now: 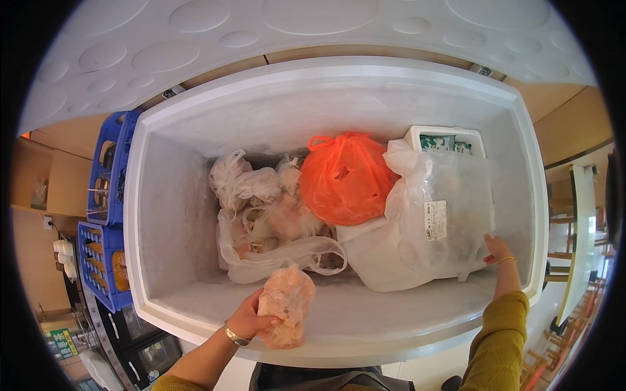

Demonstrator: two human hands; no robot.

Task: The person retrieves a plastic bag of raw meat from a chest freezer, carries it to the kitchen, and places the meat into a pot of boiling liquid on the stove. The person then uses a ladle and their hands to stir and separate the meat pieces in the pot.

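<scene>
My left hand [250, 316] grips a pinkish frozen block, seemingly meat [287, 308], above the front rim of an open chest freezer [337, 359]. Inside the freezer at the right, my right hand [499, 250] is at the edge of a large translucent plastic bag [459, 185] bearing a printed label. Whether its fingers pinch the plastic is unclear. Beneath that bag spreads white sheeting [386, 264]. A knotted orange-red plastic bag [347, 183] bulges in the middle. Clear bags of frozen food [257, 185] fill the left, with a loose open plastic bag [288, 256] in front.
A white foam box [415, 137] with green packets [437, 142] stands in the back right corner. The raised lid [313, 24] spans the top. Blue bottle crates [105, 264] are stacked against the left side. Tables and chairs [562, 254] lie beyond the right side.
</scene>
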